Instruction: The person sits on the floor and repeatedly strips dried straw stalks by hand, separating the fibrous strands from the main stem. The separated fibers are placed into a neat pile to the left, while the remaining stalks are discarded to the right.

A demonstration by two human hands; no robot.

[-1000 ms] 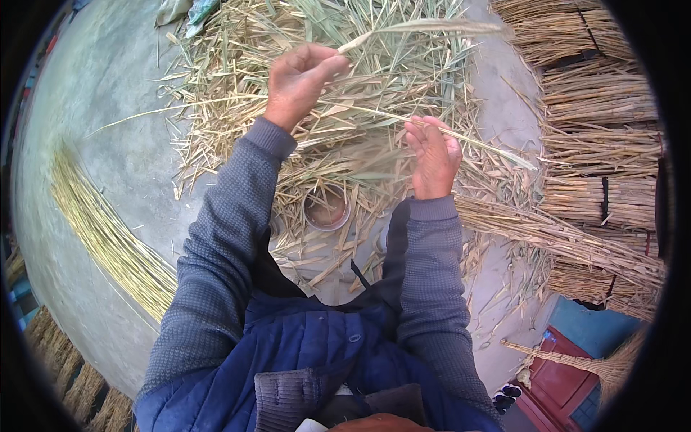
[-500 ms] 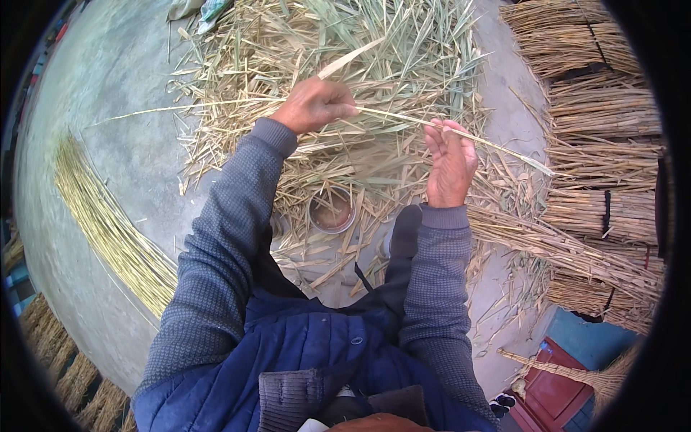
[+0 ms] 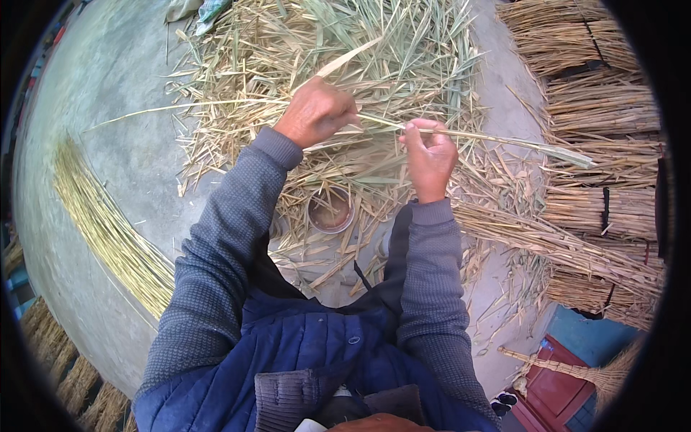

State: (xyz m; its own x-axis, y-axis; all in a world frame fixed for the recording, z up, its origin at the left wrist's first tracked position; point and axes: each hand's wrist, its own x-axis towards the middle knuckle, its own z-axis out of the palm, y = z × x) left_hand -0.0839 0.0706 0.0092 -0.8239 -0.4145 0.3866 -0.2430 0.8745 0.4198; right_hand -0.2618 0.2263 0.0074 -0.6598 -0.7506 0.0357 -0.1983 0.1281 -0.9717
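Observation:
A long, thin plant stalk (image 3: 380,120) runs crosswise in front of me, its fine tip out to the left and a flat leafy end past my right hand. My left hand (image 3: 317,109) is closed round the stalk, and a dry leaf blade (image 3: 350,57) sticks up behind its knuckles. My right hand (image 3: 430,158) pinches the same stalk between thumb and fingers, a short way right of the left hand. Below both hands spreads a heap of stripped leaves (image 3: 288,43), partly green, partly straw-coloured.
A round bowl (image 3: 331,210) sits among husks between my feet. To the left lies a bundle of thin yellow stalks (image 3: 115,234). Tied stalk bundles (image 3: 601,158) are stacked at right, with loose stalks (image 3: 547,241) beside them. A broom (image 3: 568,372) rests near a red panel (image 3: 554,389).
My right hand has moved left along the stalk toward my left hand, and its fingers have closed into a pinch. The leafy end now reaches farther right. My left hand has barely moved.

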